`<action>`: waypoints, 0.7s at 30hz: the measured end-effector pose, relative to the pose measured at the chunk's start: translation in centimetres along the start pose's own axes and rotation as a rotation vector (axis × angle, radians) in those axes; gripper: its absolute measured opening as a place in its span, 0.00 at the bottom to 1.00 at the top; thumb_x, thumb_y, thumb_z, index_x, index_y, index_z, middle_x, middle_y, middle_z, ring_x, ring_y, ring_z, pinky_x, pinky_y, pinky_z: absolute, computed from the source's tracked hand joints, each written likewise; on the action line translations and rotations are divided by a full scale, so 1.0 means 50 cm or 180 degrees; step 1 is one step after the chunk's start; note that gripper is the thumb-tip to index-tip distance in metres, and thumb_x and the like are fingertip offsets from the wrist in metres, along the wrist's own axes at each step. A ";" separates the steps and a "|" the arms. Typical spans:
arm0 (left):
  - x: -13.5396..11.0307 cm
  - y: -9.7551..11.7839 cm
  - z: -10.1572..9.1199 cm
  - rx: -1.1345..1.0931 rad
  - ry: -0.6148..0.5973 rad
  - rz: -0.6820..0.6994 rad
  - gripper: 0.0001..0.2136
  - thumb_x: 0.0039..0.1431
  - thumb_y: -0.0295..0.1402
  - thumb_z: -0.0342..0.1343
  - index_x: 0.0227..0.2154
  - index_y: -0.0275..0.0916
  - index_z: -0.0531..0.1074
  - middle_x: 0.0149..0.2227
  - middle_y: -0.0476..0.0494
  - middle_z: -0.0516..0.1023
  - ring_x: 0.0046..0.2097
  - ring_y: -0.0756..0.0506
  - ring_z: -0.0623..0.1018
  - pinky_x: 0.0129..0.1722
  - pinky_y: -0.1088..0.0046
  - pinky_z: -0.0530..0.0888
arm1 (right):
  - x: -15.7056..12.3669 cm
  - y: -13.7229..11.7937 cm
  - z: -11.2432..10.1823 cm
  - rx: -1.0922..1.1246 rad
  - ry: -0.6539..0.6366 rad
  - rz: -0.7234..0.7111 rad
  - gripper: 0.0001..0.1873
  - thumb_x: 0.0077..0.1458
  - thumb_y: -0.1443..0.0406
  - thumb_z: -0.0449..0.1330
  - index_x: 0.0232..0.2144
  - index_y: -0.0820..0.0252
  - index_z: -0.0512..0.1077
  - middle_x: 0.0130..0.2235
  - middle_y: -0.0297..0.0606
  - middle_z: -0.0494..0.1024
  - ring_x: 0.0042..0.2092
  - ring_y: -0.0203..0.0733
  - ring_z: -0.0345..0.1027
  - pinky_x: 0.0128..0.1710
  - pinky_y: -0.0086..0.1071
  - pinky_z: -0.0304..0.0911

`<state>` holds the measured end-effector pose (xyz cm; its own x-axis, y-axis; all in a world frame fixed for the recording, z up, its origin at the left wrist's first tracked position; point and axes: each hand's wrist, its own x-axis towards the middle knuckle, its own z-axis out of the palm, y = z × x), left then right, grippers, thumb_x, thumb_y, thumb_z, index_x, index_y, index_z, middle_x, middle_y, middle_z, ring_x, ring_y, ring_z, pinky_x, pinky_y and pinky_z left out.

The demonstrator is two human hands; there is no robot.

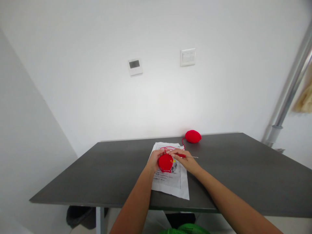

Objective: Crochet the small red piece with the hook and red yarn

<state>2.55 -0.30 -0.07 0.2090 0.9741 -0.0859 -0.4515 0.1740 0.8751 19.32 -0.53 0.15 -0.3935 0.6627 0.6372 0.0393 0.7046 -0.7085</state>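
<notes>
My left hand (155, 158) is closed on the edge of a round red crochet piece (165, 162), held above a printed sheet. In my right hand (186, 160) is a crochet hook (180, 155) with a red handle; its thin metal end sticks out to the right. A small yellow stitch marker (173, 161) hangs at the right side of the crochet piece. Red yarn (183, 143) loops over both hands and runs back to a red yarn ball (193, 136). The fingertips of both hands meet near the top of the piece, where the stitches are too small to make out.
The creased printed sheet (170, 188) lies on a dark grey table (117, 169) against a white wall. A thermostat panel (135, 67) and a light switch (188, 57) are on the wall. Below the table stand a black bin (80, 216) and a green mesh item (190, 228).
</notes>
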 end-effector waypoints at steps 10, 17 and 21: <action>-0.007 0.005 -0.005 0.0493 -0.0428 0.0198 0.26 0.34 0.28 0.66 0.43 0.32 0.72 0.36 0.38 0.78 0.36 0.44 0.77 0.39 0.70 0.68 | 0.000 0.010 -0.002 -0.0323 0.0003 -0.0406 0.09 0.56 0.61 0.55 0.34 0.56 0.74 0.35 0.39 0.77 0.39 0.40 0.69 0.43 0.36 0.63; -0.007 0.003 -0.007 0.0526 -0.0686 0.0173 0.28 0.35 0.26 0.66 0.45 0.33 0.71 0.40 0.37 0.77 0.39 0.43 0.76 0.41 0.70 0.68 | -0.001 0.016 0.000 -0.0416 -0.0091 -0.0714 0.07 0.56 0.63 0.55 0.35 0.55 0.73 0.36 0.39 0.77 0.41 0.41 0.67 0.44 0.37 0.62; -0.008 0.009 -0.014 0.0564 -0.0779 0.0207 0.27 0.37 0.25 0.64 0.45 0.34 0.70 0.39 0.38 0.77 0.39 0.44 0.76 0.41 0.70 0.68 | -0.001 0.013 -0.002 -0.0571 -0.0077 -0.0756 0.08 0.56 0.63 0.56 0.36 0.55 0.73 0.36 0.39 0.77 0.41 0.42 0.68 0.44 0.38 0.62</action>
<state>1.65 -0.49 0.02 0.3972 0.9149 0.0716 -0.3171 0.0636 0.9463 19.44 -0.08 -0.32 -0.4327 0.4693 0.7697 0.1043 0.8741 -0.4743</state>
